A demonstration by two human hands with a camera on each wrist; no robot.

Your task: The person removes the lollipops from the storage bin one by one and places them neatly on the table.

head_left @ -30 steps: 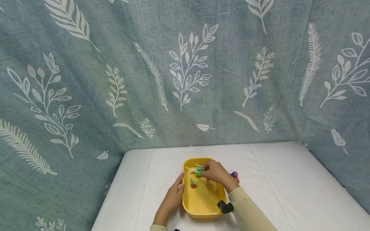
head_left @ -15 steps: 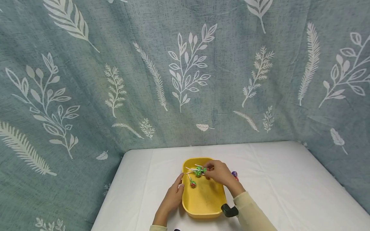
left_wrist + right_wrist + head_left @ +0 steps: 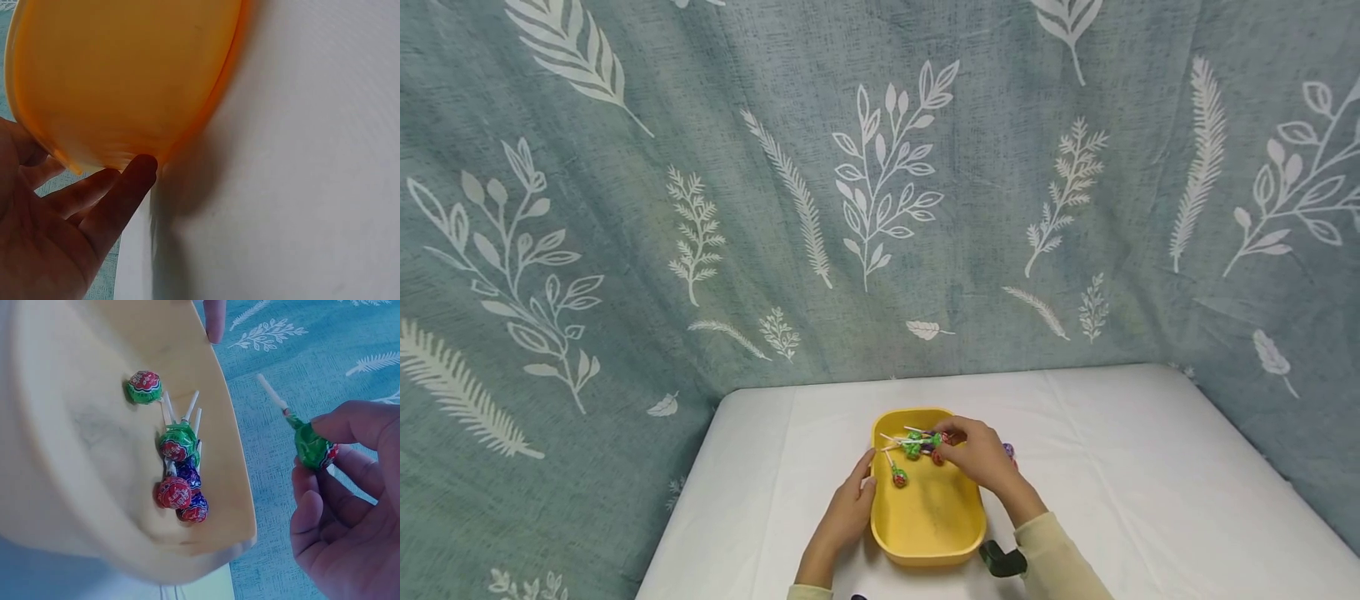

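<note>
The left hand (image 3: 848,512) lies with straight fingers against the nine-o'clock wall of the yellow tray (image 3: 925,542) on the white bench (image 3: 1150,500), most likely to keep the light tray from sliding. The right hand (image 3: 977,454) pinches a green lollipop (image 3: 312,449) by its wrapped head, stick pointing away, at the tray's one-o'clock corner. Other wrapped lollipops (image 3: 178,481) lie bunched at the tray's twelve-o'clock end.
</note>
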